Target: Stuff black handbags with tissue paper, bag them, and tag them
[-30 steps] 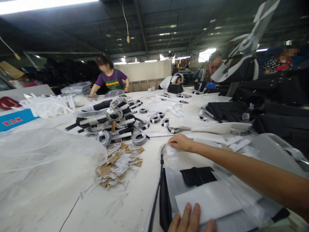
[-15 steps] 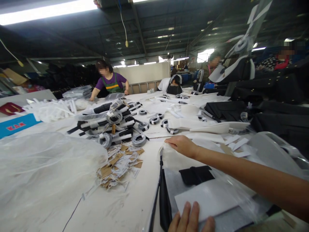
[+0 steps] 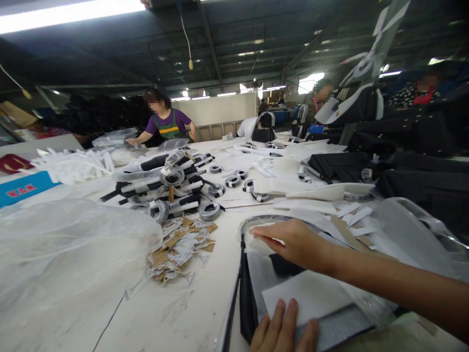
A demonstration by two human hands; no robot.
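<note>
A dark folded garment [image 3: 246, 293] in a clear plastic bag lies in front of me, with a white sheet [image 3: 311, 293] on top and a small black piece [image 3: 282, 266] beyond it. My left hand [image 3: 284, 330] rests flat on the near edge of the white sheet, fingers spread. My right hand [image 3: 298, 242] reaches across from the right and holds the bag's open flap [image 3: 256, 222], which arcs up and back over the garment.
A heap of brown and white hang tags [image 3: 179, 244] lies left of the bag. Behind it are black-and-white bundles [image 3: 164, 183] and tape rolls [image 3: 210, 210]. Clear plastic bags [image 3: 66, 244] pile at left, dark garments [image 3: 421, 181] at right. A co-worker in purple [image 3: 166, 122] stands across the table.
My right hand has drawn the bag's flap from the far end back toward me, so it now curls over the garment. My left hand has stayed pressed on the white sheet.
</note>
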